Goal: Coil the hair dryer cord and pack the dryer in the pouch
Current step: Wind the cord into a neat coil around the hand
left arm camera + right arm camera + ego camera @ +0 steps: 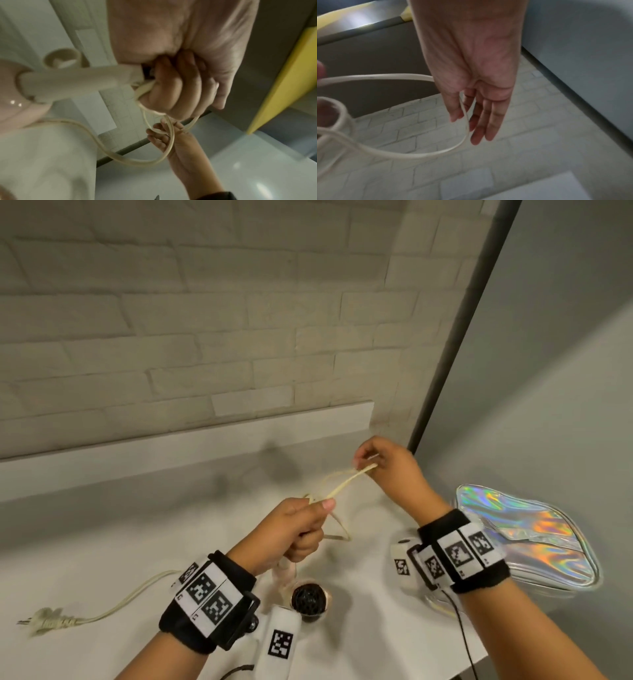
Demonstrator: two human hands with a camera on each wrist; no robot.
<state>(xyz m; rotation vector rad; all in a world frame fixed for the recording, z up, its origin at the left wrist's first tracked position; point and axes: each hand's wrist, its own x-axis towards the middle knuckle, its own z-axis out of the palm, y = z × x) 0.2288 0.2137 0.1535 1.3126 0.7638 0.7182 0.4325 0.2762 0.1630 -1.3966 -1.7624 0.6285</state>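
A pale pink hair dryer point(310, 599) hangs nozzle-down over the white counter, its handle point(82, 79) gripped in my left hand point(301, 529) together with loops of cream cord point(145, 92). The cord point(346, 481) stretches up and right to my right hand point(373, 460), which pinches a loop point(464, 117) between thumb and fingers. The rest of the cord trails left across the counter to the plug point(44, 619). The iridescent silver pouch point(534, 539) lies on the counter at the right, beyond my right wrist.
A white brick wall with a low ledge point(191, 440) backs the counter point(137, 542). A dark vertical frame point(455, 337) and grey panel close off the right side. A thin black cable point(462, 625) runs down from my right wristband near the counter's front edge.
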